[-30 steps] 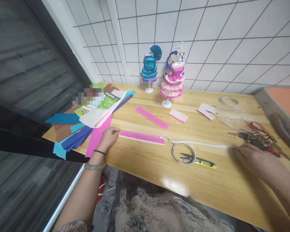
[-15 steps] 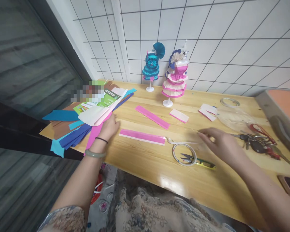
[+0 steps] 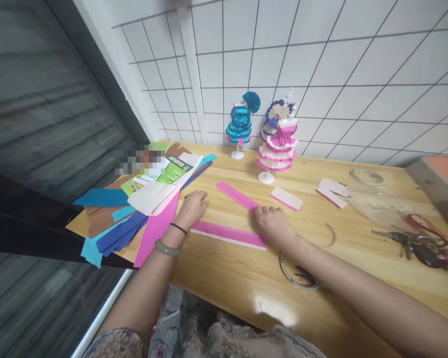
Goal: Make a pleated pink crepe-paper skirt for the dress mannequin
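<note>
The pink paper strip (image 3: 236,195) at the right hand's (image 3: 276,226) curled fingers, grip unclear, likely creases easily; pinch its edges. Left hand (image 3: 192,208) seems loosely bent, empty.

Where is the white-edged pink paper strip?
In the head view, the strip lies near centre on the tan wooden table, its ends near the left hand and right hand.
</note>
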### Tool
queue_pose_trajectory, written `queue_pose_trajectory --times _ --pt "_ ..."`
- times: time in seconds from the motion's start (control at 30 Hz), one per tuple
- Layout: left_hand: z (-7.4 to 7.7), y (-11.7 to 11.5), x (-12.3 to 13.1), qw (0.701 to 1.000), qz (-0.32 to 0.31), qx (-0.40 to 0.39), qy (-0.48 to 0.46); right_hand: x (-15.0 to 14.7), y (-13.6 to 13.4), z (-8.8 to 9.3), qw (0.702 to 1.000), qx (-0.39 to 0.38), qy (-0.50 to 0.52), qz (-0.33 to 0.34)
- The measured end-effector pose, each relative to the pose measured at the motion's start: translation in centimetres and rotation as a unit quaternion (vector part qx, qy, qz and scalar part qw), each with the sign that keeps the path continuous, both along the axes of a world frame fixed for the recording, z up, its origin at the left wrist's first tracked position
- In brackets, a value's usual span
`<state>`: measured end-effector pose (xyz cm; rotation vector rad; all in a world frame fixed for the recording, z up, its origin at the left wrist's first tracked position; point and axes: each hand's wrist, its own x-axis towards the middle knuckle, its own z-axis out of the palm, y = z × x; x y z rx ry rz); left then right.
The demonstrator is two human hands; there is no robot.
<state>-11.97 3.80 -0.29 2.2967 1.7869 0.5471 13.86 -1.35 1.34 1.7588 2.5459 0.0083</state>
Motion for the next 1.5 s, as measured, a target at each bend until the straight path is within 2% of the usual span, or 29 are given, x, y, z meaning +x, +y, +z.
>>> queue_pose_trajectory --times 0.13,0.23,0.4,0.47,0.53,0.63,0.77,0.83,0.93,1.13,1.3,1.43,1.5 --pt "0.5 0.6 2.0 0.998 -0.060 0.027 0.012 -0.8 0.1 0.3 0.999 -0.002 -0.012 0.030" --pt "0.6 0.6 3.7 0.991 -0.119 0.056 0.037 -0.3 1.3 0.6 1.000 -0.008 -0.016 0.025" --pt "0.8 1.1 6.6 0.978 -0.195 0.080 0.011 1.7 2.9 2.7 1.000 -0.012 -0.005 0.000" --pt "1.2 1.7 7.5 0.976 -0.208 0.059 -0.014 2.7 3.1 4.0 1.000 -0.018 0.017 -0.007" --pt "2.0 2.3 7.8 0.978 -0.202 -0.013 -0.043 3.7 3.2 5.0 0.996 -0.044 0.079 -0.025" --pt "3.3 3.0 7.1 0.973 -0.213 -0.069 -0.055 5.2 3.2 5.6 0.972 -0.101 0.204 -0.048" --pt "4.9 3.1 4.5 0.960 -0.226 -0.149 -0.066 6.3 2.9 4.8 0.916 -0.203 0.341 -0.048" --pt "5.3 2.9 3.0 0.944 -0.216 -0.227 -0.103 6.4 2.6 4.3 0.889 -0.239 0.388 -0.049" --pt "5.3 2.2 1.0 0.930 -0.194 -0.277 -0.146 6.1 2.0 3.8 0.866 -0.264 0.422 -0.045" --pt "3.9 0.5 -1.9 0.912 -0.144 -0.307 -0.233 6.0 1.4 2.1 0.843 -0.279 0.455 -0.071" --pt "3.0 0.0 -3.1 0.917 -0.108 -0.290 -0.251 6.3 1.3 0.4 0.823 -0.278 0.487 -0.086" --pt "2.5 0.2 -3.3 0.920 -0.106 -0.285 -0.250 6.4 0.9 -0.3 0.832 -0.259 0.482 -0.094" --pt "2.4 0.2 -3.2 0.919 -0.108 -0.289 -0.243 6.4 0.9 -0.6 0.862 -0.224 0.447 -0.086"
